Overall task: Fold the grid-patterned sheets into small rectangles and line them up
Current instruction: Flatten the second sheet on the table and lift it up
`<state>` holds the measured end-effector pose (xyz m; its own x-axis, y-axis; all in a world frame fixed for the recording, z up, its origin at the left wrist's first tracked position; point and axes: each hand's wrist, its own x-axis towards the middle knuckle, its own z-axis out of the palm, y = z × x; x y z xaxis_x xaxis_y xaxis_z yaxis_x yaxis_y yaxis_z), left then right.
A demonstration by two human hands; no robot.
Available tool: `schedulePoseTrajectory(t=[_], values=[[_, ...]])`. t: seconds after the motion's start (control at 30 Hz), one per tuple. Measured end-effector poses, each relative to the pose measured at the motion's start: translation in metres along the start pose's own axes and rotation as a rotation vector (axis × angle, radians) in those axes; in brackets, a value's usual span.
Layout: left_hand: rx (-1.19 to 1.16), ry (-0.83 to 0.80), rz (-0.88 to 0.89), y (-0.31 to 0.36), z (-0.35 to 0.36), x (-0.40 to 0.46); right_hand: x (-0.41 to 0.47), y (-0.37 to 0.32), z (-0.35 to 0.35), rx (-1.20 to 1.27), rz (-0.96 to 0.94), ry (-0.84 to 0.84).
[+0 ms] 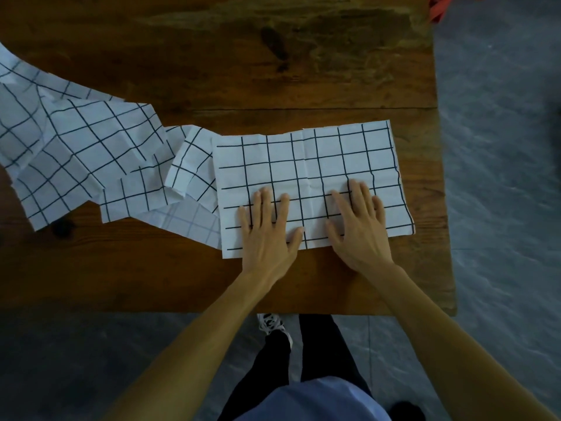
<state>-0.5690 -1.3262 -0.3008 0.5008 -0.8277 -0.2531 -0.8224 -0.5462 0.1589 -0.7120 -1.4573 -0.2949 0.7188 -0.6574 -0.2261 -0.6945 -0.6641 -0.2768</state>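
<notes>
A white sheet with a black grid (306, 165) lies flat on the wooden table (303, 86), folded into a wide rectangle near the front right. My left hand (267, 229) and my right hand (358, 226) press palm-down on its near half, side by side, fingers spread and pointing away from me. Neither hand grips anything. To the left, a loose pile of crumpled grid-patterned sheets (79, 153) overlaps itself and reaches the flat sheet's left edge.
The table's right edge (440, 177) and front edge (212, 311) border a grey floor. An orange-red object (440, 7) shows at the top right corner. My legs and one shoe (271, 325) stand below the front edge.
</notes>
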Motion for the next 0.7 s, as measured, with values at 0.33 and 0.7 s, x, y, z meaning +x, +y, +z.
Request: schedulePoseTrajectory(t=[0.33,0.7], values=[[-0.007,-0.005,-0.040,-0.001,0.004,-0.002,-0.005,0.000,0.007,-0.040,0.044,0.007],[-0.016,-0.024,-0.075,-0.003,0.003,0.001,0.013,0.002,0.010,-0.066,0.031,-0.024]])
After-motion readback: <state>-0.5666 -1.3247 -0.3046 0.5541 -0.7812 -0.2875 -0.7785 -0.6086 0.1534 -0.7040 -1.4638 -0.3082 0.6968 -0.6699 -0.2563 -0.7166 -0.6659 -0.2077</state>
